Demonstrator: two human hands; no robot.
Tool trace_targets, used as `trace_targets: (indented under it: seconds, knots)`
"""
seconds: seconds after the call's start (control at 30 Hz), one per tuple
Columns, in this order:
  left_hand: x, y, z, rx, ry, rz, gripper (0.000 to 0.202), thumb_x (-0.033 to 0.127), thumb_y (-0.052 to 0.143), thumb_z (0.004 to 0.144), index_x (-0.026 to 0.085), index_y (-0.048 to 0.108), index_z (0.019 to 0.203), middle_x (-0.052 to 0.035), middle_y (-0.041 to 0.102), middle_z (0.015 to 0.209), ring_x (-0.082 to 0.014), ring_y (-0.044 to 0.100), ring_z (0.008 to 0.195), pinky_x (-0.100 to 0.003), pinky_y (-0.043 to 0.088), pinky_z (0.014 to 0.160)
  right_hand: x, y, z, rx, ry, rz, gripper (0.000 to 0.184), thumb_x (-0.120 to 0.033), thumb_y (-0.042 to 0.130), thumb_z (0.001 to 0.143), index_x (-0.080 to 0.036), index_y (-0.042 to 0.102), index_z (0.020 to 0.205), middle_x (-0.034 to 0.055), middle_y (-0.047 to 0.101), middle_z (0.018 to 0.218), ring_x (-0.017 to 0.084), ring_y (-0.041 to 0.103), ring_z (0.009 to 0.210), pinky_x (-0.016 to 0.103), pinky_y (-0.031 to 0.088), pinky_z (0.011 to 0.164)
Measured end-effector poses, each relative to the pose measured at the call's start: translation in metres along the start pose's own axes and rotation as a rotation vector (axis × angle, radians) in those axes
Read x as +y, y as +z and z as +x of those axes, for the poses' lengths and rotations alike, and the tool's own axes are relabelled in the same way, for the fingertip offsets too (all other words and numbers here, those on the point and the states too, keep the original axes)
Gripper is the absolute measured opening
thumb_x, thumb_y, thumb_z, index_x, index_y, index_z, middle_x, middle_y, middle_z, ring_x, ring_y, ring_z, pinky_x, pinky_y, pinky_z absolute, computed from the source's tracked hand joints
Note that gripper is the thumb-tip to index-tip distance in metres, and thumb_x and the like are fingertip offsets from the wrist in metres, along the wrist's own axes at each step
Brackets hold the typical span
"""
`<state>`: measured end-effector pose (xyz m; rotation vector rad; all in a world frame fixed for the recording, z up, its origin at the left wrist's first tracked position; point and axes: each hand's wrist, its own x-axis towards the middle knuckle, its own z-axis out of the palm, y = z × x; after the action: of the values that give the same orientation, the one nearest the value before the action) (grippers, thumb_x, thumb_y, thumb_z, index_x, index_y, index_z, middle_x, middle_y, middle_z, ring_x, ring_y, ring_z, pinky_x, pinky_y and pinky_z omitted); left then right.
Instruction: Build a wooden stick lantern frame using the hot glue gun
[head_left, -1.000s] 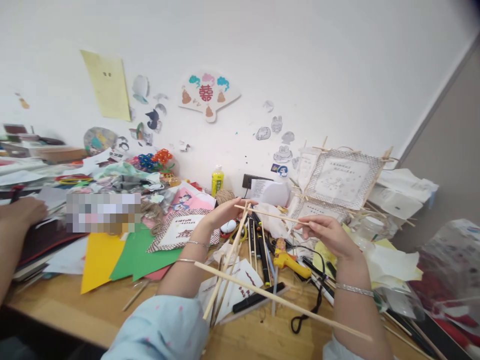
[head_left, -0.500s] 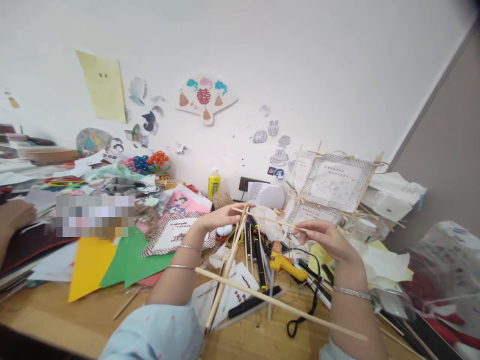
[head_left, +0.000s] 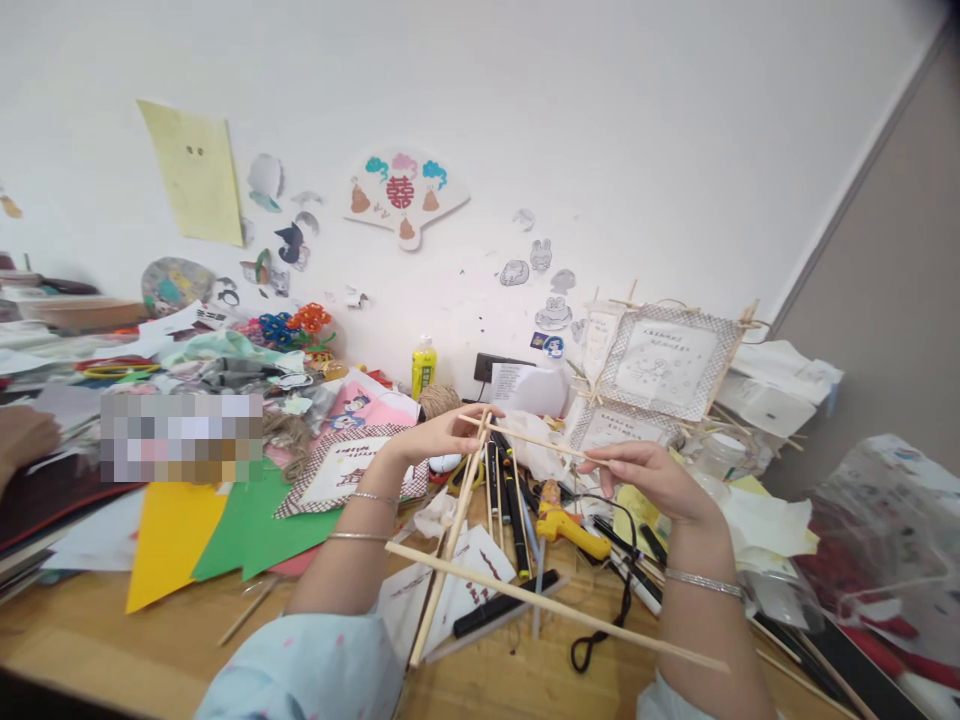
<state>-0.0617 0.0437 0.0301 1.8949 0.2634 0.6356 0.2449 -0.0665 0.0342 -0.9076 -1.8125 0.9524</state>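
Note:
A frame of thin wooden sticks (head_left: pixel 452 540) is up in front of me, one stick running toward me and two lying across it. At its far corner, my left hand (head_left: pixel 450 432) pinches the joint where sticks cross. My right hand (head_left: pixel 646 474) holds the right end of the far cross stick (head_left: pixel 541 440) between thumb and fingers. The near cross stick (head_left: pixel 562 608) slants down to the right, over my right forearm. Beneath the frame lie several black markers (head_left: pixel 516 510), a white paper with brown marks (head_left: pixel 476 575) and a yellow glue gun (head_left: pixel 570 525).
Green (head_left: pixel 270 530) and orange paper (head_left: pixel 176 540) lie on the left. Twine (head_left: pixel 439 402) and a yellow-green bottle (head_left: pixel 423 368) stand at the back. Stick-framed drawings (head_left: pixel 660 365) lean on the right by a clear jar (head_left: pixel 721 455). Another person's hand (head_left: pixel 28 438) is at far left.
The whole view has shifted slightly. Both hands keep their hold on the stick frame, which stays almost in the same pose.

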Motion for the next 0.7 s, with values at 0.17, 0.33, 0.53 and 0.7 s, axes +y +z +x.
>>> trace_targets:
  seconds: [0.17, 0.33, 0.53, 0.7]
  knots:
    - [-0.0001, -0.0002, 0.0004, -0.011, 0.010, 0.011, 0.069, 0.053, 0.067, 0.067, 0.019, 0.045, 0.122, -0.0056, 0.052, 0.097, -0.0190, 0.048, 0.090, -0.029, 0.039, 0.079, 0.0021, -0.0026, -0.0013, -0.029, -0.017, -0.015, 0.030, -0.035, 0.064, 0.077, -0.020, 0.069, 0.102, 0.0114, 0.072, 0.092, 0.012, 0.059, 0.055, 0.029, 0.050, 0.058]
    - [0.0035, 0.0016, 0.0013, -0.030, 0.034, 0.009, 0.073, 0.061, 0.065, 0.063, 0.018, 0.047, 0.119, -0.0061, 0.052, 0.096, -0.0200, 0.047, 0.091, -0.028, 0.038, 0.077, 0.0014, -0.0013, -0.0011, 0.000, -0.013, 0.007, 0.028, -0.034, 0.064, 0.077, -0.019, 0.070, 0.100, 0.0114, 0.072, 0.089, 0.012, 0.058, 0.055, 0.029, 0.050, 0.058]
    - [0.0082, 0.0051, 0.0013, -0.037, 0.018, -0.009, 0.064, 0.051, 0.071, 0.063, 0.019, 0.047, 0.112, -0.0027, 0.049, 0.090, -0.0165, 0.045, 0.086, -0.026, 0.037, 0.075, 0.0008, -0.0019, -0.0023, -0.039, -0.014, 0.017, 0.028, -0.032, 0.064, 0.078, -0.020, 0.069, 0.103, 0.0111, 0.072, 0.092, 0.011, 0.059, 0.054, 0.029, 0.050, 0.059]
    - [0.0081, 0.0044, 0.0009, -0.052, 0.016, -0.010, 0.063, 0.051, 0.071, 0.063, 0.019, 0.045, 0.111, -0.0030, 0.048, 0.092, -0.0168, 0.045, 0.088, -0.026, 0.037, 0.075, 0.0011, -0.0029, -0.0033, -0.064, -0.015, -0.019, 0.029, -0.032, 0.063, 0.078, -0.019, 0.068, 0.104, 0.0110, 0.072, 0.094, 0.011, 0.059, 0.054, 0.030, 0.051, 0.062]
